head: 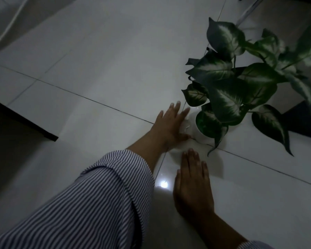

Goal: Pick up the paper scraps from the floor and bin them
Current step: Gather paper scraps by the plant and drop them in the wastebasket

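Observation:
The room is dim and the floor is glossy white tile. A small crumpled white paper scrap (186, 125) lies on the floor against a white plant pot (198, 133). My left hand (170, 123) reaches out from a striped sleeve, its fingers spread above the scrap and its thumb below it. Whether the palm touches the scrap I cannot tell. My right hand (192, 182) rests flat on the tile nearer to me, fingers straight, holding nothing. No bin is in view.
A leafy green-and-white plant (237, 81) spreads over the pot and the floor to the right. A dark furniture edge (23, 121) juts in from the left. A dark mat (302, 121) lies at the right. A light's reflection (162, 184) glares beside my right hand.

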### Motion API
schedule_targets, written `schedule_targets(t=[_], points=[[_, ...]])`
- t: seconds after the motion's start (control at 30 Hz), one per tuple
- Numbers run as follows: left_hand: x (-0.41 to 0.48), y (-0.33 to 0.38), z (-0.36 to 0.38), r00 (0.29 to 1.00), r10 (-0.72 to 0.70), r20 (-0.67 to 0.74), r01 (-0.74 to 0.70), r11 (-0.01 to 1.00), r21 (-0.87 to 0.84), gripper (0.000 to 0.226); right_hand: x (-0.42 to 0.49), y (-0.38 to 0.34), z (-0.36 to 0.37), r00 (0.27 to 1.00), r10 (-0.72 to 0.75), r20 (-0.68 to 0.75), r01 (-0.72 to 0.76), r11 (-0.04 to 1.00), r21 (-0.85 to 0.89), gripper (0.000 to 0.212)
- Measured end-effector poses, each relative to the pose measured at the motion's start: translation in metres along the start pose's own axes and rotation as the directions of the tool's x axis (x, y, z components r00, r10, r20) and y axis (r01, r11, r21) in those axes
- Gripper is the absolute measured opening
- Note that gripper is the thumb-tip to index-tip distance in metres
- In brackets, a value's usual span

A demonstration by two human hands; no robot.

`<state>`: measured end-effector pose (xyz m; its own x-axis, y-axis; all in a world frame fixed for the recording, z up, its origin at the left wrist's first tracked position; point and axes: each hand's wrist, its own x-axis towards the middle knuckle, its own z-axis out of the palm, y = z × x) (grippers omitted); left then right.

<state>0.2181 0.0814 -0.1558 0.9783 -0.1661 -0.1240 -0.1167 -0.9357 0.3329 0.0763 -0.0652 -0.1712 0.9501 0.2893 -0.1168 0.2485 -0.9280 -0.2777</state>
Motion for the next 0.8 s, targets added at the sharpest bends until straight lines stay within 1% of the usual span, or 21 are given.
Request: schedule_targets(t=[0.07,0.1,0.17,0.23,0.3,0.4,0.5,0.53,0.63,0.73,0.8], points=[[-0.005,-0.004,0.001,0.998,0.056,0.031,-0.058,0.996,0.073,0.079,0.000,-0.001,0.000,1.000,-0.007,0.002,0.007,1.000,-0.002,0.059],[-0.008,-0.007,0.002,0.998,0.058,0.011,-0.059,0.994,0.090,0.070,0.000,-0.001,0.000,1.000,-0.009,0.003,0.009,1.000,0.001,0.059],[-0.018,-0.012,0.003,0.995,0.050,-0.083,-0.044,0.996,0.074,0.058,0.001,0.000,0.001,1.000,-0.004,-0.003,0.004,1.000,0.007,0.059],[-0.028,-0.012,0.002,0.987,0.058,-0.147,-0.051,0.997,0.053,0.046,0.001,0.000,0.001,1.000,-0.001,-0.003,0.001,1.000,0.010,0.059],[-0.041,-0.010,0.004,0.981,0.082,-0.176,-0.074,0.996,0.053,0.038,0.000,0.000,0.001,1.000,-0.004,-0.001,0.004,1.000,0.003,0.060],[-0.064,-0.011,0.007,0.974,0.104,-0.202,-0.097,0.994,0.047,0.030,-0.001,-0.001,-0.001,1.000,-0.012,-0.005,0.012,1.000,0.003,0.059],[-0.090,-0.017,0.007,0.969,0.120,-0.218,-0.110,0.992,0.057,0.011,-0.002,0.000,-0.001,0.999,-0.027,-0.020,0.027,1.000,0.006,0.058],[-0.099,-0.019,0.006,0.970,0.116,-0.212,-0.107,0.993,0.049,0.008,-0.002,0.000,-0.001,0.999,-0.032,-0.024,0.032,0.999,0.002,0.058],[-0.129,-0.023,0.005,0.970,0.095,-0.225,-0.104,0.994,-0.027,0.014,-0.003,0.000,-0.002,0.999,-0.032,-0.028,0.032,0.999,-0.007,0.057],[-0.157,-0.027,0.003,0.971,-0.011,-0.241,-0.030,0.986,-0.165,0.022,-0.003,0.000,-0.003,0.999,-0.037,-0.037,0.037,0.999,-0.008,0.057],[-0.177,-0.027,0.002,0.966,-0.074,-0.247,0.023,0.978,-0.205,0.031,-0.004,0.001,-0.002,0.998,-0.042,-0.049,0.042,0.999,-0.008,0.056]])
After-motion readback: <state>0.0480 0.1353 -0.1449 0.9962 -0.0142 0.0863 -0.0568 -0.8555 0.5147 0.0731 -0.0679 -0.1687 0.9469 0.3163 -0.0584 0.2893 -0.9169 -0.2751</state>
